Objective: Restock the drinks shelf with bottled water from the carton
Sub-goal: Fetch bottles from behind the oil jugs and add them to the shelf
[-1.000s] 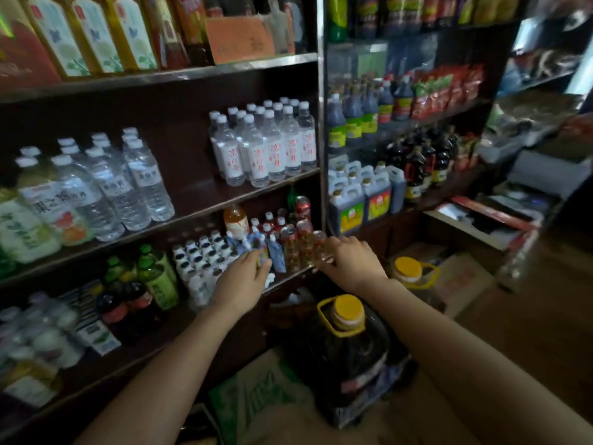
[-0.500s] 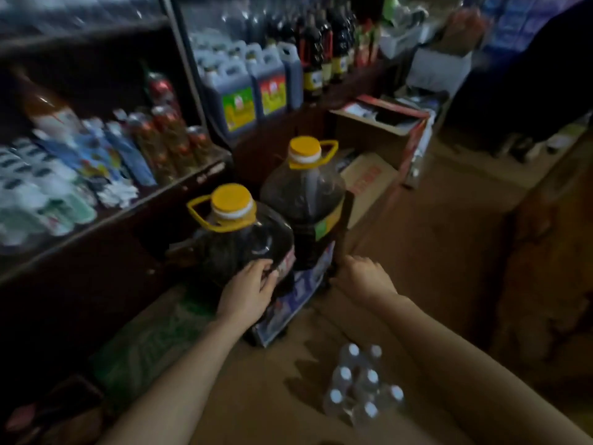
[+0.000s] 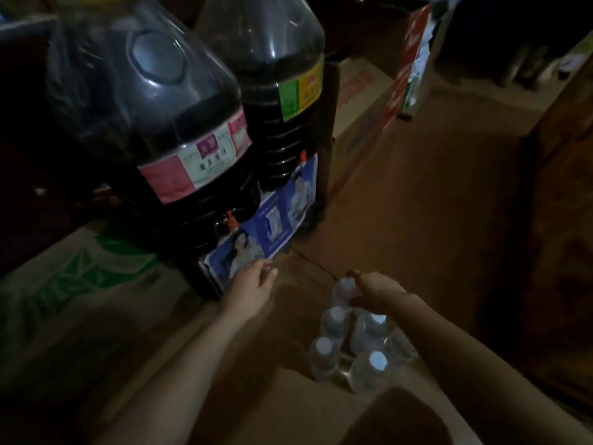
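Observation:
Several small clear water bottles (image 3: 359,345) with white caps stand in a cluster on the brown floor, low in the middle of the view. My right hand (image 3: 375,289) grips the top of the farthest bottle (image 3: 343,289), fingers curled over its cap. My left hand (image 3: 253,287) hovers to the left of the cluster with fingers relaxed, holding nothing, close to the blue label of the box under the jugs. No carton walls show around the bottles. The drinks shelf is out of view.
Two big dark jugs (image 3: 154,117) (image 3: 276,75) stand on a blue-labelled box (image 3: 266,232) straight ahead. A green and white sack (image 3: 73,284) lies at the left. Cardboard cartons (image 3: 362,101) and a red and white box (image 3: 414,65) stand beyond.
My view dropped from the shelf to the floor. Both hands came down from the shelf, past the jugs, and my right hand took hold of a bottle top.

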Tool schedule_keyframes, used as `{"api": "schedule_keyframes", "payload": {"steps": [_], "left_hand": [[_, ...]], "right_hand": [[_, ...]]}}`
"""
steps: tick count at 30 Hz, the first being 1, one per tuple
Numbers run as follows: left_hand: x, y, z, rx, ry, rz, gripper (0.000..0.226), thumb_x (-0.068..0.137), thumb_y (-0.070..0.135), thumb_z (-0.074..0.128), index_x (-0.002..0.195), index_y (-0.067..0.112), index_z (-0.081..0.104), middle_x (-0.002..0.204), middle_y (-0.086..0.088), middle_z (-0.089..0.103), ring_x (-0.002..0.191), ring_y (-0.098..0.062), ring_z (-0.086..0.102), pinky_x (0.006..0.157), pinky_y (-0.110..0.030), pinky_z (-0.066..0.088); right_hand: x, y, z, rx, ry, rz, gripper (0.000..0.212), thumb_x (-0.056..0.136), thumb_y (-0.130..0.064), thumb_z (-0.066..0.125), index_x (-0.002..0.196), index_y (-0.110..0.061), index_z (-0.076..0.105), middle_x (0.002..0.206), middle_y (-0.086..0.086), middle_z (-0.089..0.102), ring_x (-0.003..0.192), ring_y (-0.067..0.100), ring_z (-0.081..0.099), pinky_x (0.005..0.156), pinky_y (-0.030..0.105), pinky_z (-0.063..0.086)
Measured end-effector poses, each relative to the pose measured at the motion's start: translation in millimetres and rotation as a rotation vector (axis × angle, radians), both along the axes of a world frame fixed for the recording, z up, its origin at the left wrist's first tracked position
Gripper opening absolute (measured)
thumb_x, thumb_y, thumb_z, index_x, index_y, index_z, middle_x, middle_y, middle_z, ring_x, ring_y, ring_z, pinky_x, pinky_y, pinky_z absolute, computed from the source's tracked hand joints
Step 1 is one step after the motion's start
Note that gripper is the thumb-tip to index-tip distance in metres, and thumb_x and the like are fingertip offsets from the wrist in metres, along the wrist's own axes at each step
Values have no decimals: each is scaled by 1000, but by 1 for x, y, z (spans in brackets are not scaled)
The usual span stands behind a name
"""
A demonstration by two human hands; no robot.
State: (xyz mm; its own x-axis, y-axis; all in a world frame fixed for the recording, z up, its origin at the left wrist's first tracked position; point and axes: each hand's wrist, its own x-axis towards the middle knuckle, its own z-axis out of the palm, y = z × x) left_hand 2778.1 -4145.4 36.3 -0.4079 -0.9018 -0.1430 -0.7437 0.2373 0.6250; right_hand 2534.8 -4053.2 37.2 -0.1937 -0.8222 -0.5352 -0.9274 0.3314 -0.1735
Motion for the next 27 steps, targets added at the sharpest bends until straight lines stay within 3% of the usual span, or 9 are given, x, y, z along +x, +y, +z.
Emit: {"api": "schedule_keyframes", "payload": {"steps": [3, 6, 13, 17, 20, 22, 27], "left_hand": [[4, 12, -11, 36, -8, 38, 34, 97, 37, 48, 127, 22, 54, 118, 4, 62, 107, -11, 59, 91, -29, 49], [8, 23, -10, 47, -26, 40, 36, 97, 39, 46, 130, 25, 51, 117, 9, 62, 104, -7, 59, 90, -29, 50], [19, 13, 1, 36, -30, 64, 36, 97, 35, 49, 128, 17, 53, 121, 1, 62, 109, -14, 59, 91, -29, 48], [10, 7, 50, 25, 8, 27, 38, 98, 35, 48, 131, 17, 52, 122, 1, 61, 112, -17, 57, 91, -29, 46], [1, 5, 110, 58, 42, 1, 36, 97, 34, 48, 129, 17, 53, 121, 1, 61, 112, -17, 57, 92, -30, 46], [-3, 9, 164, 55, 72, -10, 35, 96, 32, 51, 128, 17, 53, 120, 1, 61, 111, -15, 57, 91, -28, 46], [-4, 6, 316, 35, 103, -42, 57, 87, 33, 66, 138, 21, 44, 133, 2, 54, 118, -12, 53, 95, -26, 44]], "right_hand": [[2, -2, -15, -40, -6, -12, 65, 92, -38, 58, 146, -23, 25, 107, 8, 63, 97, 26, 61, 86, 38, 51], [3, -11, -21, -50, -3, -16, 57, 92, -38, 57, 142, -23, 32, 89, -1, 55, 91, 21, 58, 87, 39, 50], [8, -28, -3, -127, 24, -35, 23, 91, -26, 61, 109, -12, 57, 109, 8, 61, 92, 24, 59, 71, 32, 46], [9, -40, 78, -228, 61, -17, 28, 88, -31, 63, 102, -7, 60, 99, 9, 58, 93, 27, 61, 69, 32, 47], [14, -47, 160, -275, 50, -23, 23, 87, -29, 64, 80, -11, 52, 82, 3, 51, 85, 26, 60, 63, 30, 43], [22, -53, 222, -299, 34, -6, 33, 86, -28, 64, 65, -15, 43, 74, 2, 50, 75, 25, 56, 58, 29, 41], [44, -68, 391, -386, -56, 22, 29, 74, -32, 71, 68, -8, 56, 67, 5, 55, 63, 22, 58, 48, 29, 40]]}}
